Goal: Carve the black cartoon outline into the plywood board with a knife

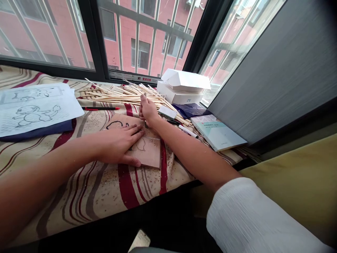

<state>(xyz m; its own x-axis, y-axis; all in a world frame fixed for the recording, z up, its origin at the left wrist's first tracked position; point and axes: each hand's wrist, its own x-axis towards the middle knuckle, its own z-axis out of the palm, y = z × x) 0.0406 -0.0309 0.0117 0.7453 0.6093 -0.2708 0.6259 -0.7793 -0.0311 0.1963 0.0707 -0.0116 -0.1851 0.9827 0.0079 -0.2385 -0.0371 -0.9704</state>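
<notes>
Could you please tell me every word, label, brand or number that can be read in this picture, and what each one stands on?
"ZTE": on the white cardboard box.
Label strip on the window frame: red and dark characters, too blurred to read.
Pale teal book: small cover print, too small to read.

Left of the fingers (138, 130) lie a printed cartoon sheet (37, 109) and a red pen (100, 108) — beyond them, a heap of sticks (123, 97) and white boxes (181, 88) — to their right, a book (217, 131), all on a striped cloth (79, 196).
</notes>
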